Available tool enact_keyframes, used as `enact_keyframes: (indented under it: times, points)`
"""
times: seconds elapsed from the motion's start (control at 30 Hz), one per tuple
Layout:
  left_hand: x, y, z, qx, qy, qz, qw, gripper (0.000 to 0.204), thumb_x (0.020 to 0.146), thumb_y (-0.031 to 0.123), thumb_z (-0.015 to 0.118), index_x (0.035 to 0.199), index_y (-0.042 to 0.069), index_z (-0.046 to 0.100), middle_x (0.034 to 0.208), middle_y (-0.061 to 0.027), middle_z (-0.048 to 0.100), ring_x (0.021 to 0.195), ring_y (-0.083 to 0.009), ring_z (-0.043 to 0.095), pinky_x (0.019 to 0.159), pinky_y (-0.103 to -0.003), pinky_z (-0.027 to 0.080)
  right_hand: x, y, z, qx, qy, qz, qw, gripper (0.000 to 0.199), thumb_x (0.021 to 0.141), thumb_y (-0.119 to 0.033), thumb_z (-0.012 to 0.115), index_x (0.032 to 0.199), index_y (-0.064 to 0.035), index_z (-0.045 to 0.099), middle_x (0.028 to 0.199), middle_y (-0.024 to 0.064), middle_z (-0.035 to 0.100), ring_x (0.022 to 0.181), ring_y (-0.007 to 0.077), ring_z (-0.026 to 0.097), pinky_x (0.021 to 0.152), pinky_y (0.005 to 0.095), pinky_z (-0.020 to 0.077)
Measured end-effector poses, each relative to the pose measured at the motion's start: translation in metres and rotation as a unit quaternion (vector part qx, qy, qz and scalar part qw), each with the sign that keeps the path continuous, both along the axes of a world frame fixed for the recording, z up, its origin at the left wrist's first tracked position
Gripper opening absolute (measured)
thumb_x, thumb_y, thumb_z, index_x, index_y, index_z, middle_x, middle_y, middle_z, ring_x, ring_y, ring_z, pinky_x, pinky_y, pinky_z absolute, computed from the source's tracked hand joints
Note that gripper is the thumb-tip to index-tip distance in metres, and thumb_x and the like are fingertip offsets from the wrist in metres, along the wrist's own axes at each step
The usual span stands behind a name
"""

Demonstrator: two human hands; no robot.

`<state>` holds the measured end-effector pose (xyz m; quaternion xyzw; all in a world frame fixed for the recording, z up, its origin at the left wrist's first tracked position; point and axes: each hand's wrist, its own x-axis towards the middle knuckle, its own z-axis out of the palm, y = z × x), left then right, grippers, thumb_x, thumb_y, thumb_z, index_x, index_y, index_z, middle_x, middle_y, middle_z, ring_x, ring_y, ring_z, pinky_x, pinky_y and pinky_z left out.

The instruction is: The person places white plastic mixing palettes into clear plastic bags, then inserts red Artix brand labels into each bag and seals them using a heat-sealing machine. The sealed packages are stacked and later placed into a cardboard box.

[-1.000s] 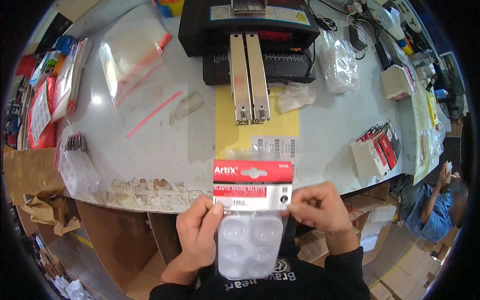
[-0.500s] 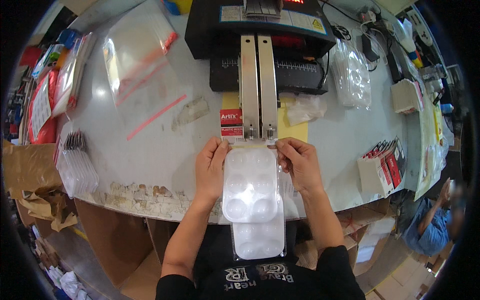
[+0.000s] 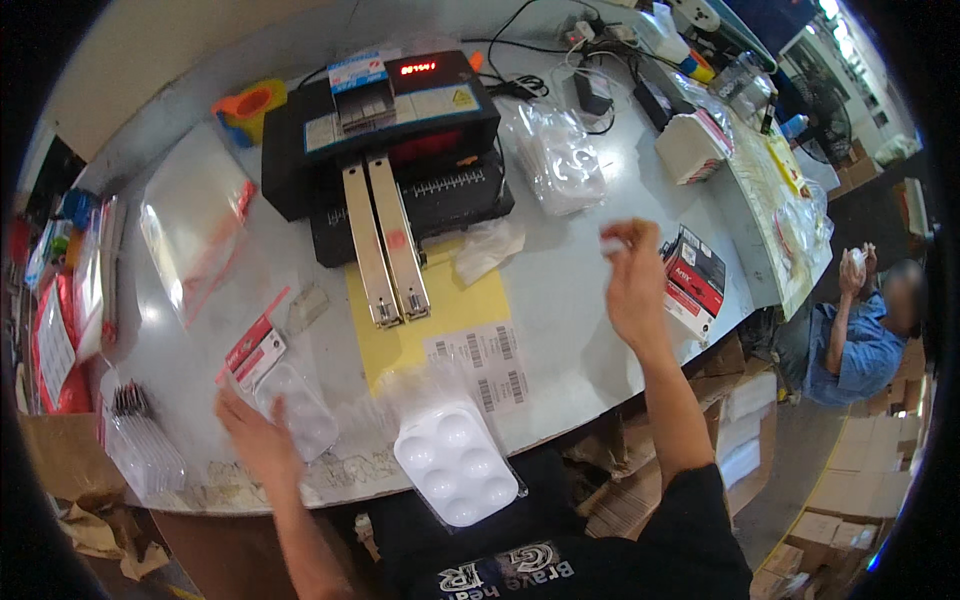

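My left hand (image 3: 262,440) is at the left front of the table, thumb and fingers apart, at the edge of a clear-bagged white palette (image 3: 298,408) with a red and white header card (image 3: 254,350). Over the right side my right hand (image 3: 638,285) is raised, its fingers loosely bent and slightly blurred, with nothing visible in them. Beside it stands a stack of red, black and white cards (image 3: 694,285). A white palette with round wells (image 3: 457,465) rests at the table's front edge, in front of me, with clear plastic around it; neither hand touches it.
A black machine (image 3: 380,140) with two metal rails (image 3: 387,245) stands at the back over yellow paper (image 3: 480,290). Barcode label sheets (image 3: 485,365) lie in front. Clear bags (image 3: 195,215) and bagged palettes (image 3: 140,440) are left, clear packs (image 3: 560,160) right. A person (image 3: 850,345) works far right.
My hands have left the header card at the rails and moved apart. The carded palette now lies at the left, by my left hand; my right hand has moved toward the card stack. The view has shifted.
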<state>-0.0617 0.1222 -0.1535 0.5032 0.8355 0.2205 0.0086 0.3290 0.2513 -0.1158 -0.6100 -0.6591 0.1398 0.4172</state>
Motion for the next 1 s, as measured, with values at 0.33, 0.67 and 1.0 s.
enact_keyframes:
  times: [0.33,0.67,1.0]
  points:
    - [0.12,-0.036,0.027,-0.032,-0.35,-0.085,0.932,0.079,0.062,0.028,0.086,0.12,0.0,0.04,0.096,-0.0095,0.047,0.088,-0.0196,0.046,0.075,-0.03,0.038,0.048,0.18,-0.067,-0.368,0.021,-0.092,0.925,0.1,0.048,-0.065,0.082,0.101,0.0173,0.06,0.1,0.026,0.065,0.091,0.0347,0.065,0.077,0.0404,0.0511]
    - [0.114,-0.039,0.017,0.002,-0.361,-0.114,0.926,0.096,0.058,0.023,0.089,0.133,0.0,0.033,0.097,-0.0076,0.052,0.086,-0.0183,0.051,0.074,-0.029,0.042,0.011,0.132,-0.052,-0.342,0.003,-0.137,0.93,0.089,0.05,-0.069,0.077,0.088,0.0103,0.065,0.086,0.0208,0.067,0.079,0.03,0.066,0.07,0.037,0.0509]
    - [0.105,-0.033,0.004,0.045,-0.512,-0.043,0.857,0.042,0.081,0.017,0.072,0.114,0.003,0.049,0.089,-0.0005,0.052,0.075,-0.008,0.045,0.064,-0.022,0.035,0.14,-0.026,0.034,-0.134,-0.312,-0.053,0.939,0.098,0.059,-0.051,0.08,0.131,0.0045,0.044,0.135,0.0215,0.046,0.129,0.0319,0.041,0.1,0.0418,0.036]
